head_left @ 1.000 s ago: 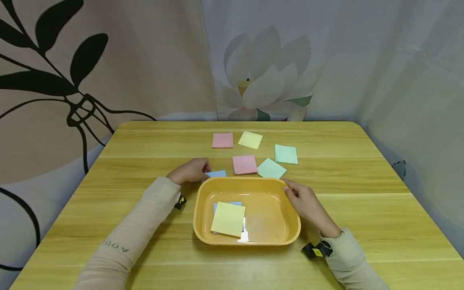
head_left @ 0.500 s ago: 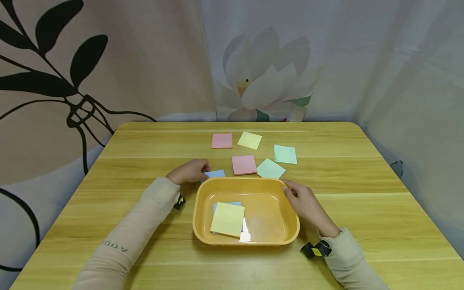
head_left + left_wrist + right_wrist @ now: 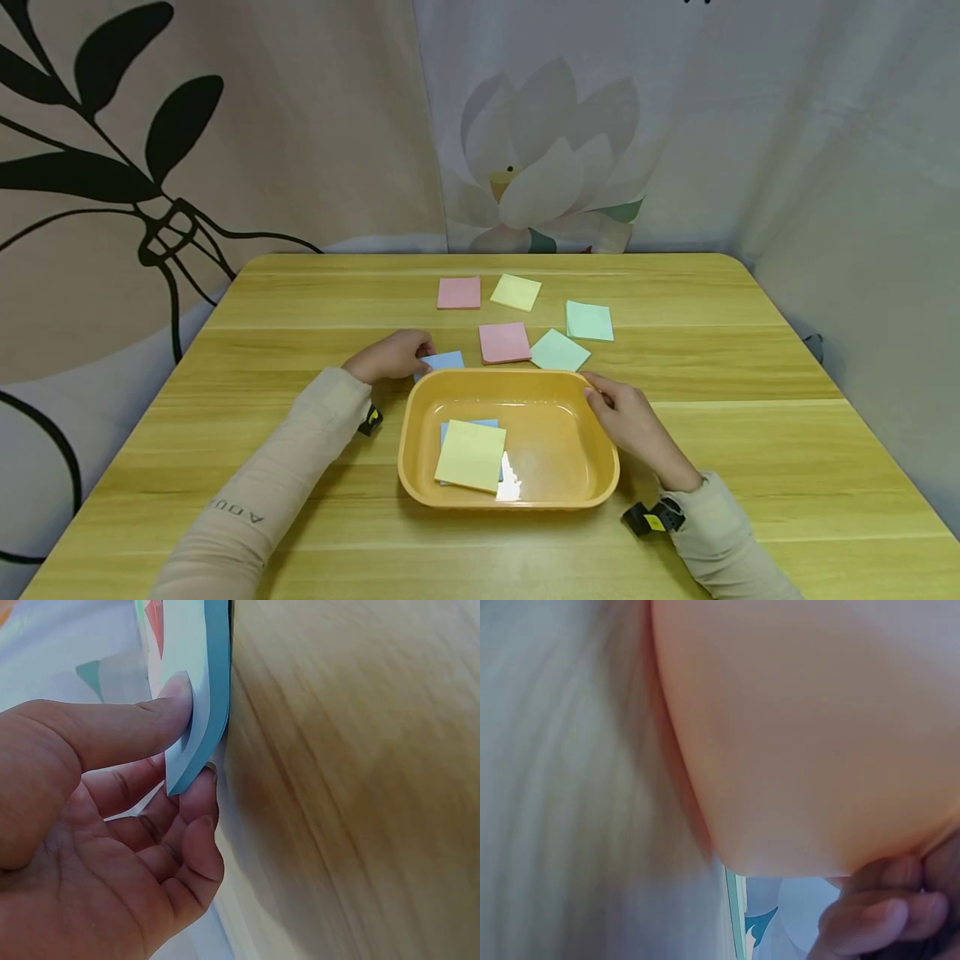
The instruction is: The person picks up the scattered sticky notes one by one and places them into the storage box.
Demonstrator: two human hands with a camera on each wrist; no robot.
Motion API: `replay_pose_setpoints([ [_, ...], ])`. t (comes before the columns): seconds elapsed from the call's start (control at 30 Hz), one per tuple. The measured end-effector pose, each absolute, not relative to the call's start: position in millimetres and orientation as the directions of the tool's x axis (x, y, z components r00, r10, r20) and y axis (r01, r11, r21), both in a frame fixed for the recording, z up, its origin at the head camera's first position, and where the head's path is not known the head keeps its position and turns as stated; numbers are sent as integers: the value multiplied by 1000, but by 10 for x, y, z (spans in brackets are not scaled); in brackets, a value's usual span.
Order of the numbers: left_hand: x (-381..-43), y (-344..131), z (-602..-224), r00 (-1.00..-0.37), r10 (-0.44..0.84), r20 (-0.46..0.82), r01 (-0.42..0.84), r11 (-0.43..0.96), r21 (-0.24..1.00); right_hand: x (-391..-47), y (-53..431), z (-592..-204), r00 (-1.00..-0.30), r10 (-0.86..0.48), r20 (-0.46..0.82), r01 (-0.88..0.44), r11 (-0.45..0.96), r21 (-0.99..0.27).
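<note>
In the head view, my left hand [image 3: 392, 356] is at the tray's back left corner and pinches the near-left corner of a blue sticky note pad [image 3: 447, 360]. The left wrist view has the thumb on top of this pad [image 3: 196, 682] and fingers underneath, its corner bent up off the table. The yellow-orange plastic tray [image 3: 566, 450] hides part of the pad. At the tray's back right corner, my right hand [image 3: 633, 425] grips the rim. A yellow pad [image 3: 471, 455] lies over a blue pad [image 3: 489, 422] inside the tray, towards its left.
Behind the tray on the wooden table [image 3: 750, 375] lie two pink pads, the nearer pink pad [image 3: 505, 342] and the farther pink pad [image 3: 459, 293], a yellow pad [image 3: 516, 292] and two green pads, one green pad [image 3: 559, 350] close to the tray's rim and another green pad [image 3: 589, 321] beyond.
</note>
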State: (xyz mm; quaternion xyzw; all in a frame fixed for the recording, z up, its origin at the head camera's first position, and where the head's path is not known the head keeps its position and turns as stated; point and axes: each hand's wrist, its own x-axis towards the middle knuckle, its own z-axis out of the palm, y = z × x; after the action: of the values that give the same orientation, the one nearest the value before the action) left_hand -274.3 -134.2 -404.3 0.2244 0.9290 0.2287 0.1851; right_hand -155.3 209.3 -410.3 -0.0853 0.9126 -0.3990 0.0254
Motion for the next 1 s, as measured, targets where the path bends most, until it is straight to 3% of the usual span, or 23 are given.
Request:
replay_pose_setpoints([
  [0.53, -2723, -1407, -4006, -831, 525, -183, 374, 771, 516, -1542, 2093, -4078, -984, -178, 30, -144, 671, -728],
  [1.0, -2718, -1402, -3923, -825, 523, -215, 350, 771, 532, -1546, 2095, -4083, -984, -175, 25, -139, 675, -725],
])
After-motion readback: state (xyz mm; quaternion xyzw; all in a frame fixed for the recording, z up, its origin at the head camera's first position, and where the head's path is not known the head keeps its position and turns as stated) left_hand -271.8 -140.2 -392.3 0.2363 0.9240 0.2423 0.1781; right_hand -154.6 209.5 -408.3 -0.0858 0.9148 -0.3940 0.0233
